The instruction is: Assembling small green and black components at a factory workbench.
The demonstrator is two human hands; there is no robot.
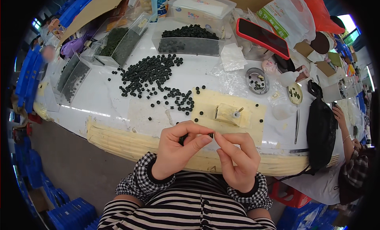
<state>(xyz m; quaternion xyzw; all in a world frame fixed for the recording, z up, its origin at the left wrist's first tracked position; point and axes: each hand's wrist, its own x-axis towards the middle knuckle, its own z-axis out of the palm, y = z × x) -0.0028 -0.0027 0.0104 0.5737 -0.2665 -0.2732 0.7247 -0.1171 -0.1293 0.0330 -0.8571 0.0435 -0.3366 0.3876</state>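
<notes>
Above the table's front edge, my left hand (180, 147) pinches a small black round part (211, 135) between thumb and index finger. Another black piece (183, 139) shows within its curled fingers. My right hand (239, 155) is closed, its fingertips meeting the pinched part from the right; whatever they grip is too small to make out. Just beyond my hands, a block wrapped in yellow tape (227, 114) with an upright metal pin (239, 111) stands on a yellow taped sheet (253, 127). Left of it spreads a loose pile of small black round parts (146, 75).
Behind the pile stand clear bins (188, 48) holding black parts. A red-cased phone (262, 38) leans at the back right. Farther right are a round dish (257, 81), tweezers (297, 127) and a black bag (321, 131). Another person's hand (339, 115) shows at the right edge.
</notes>
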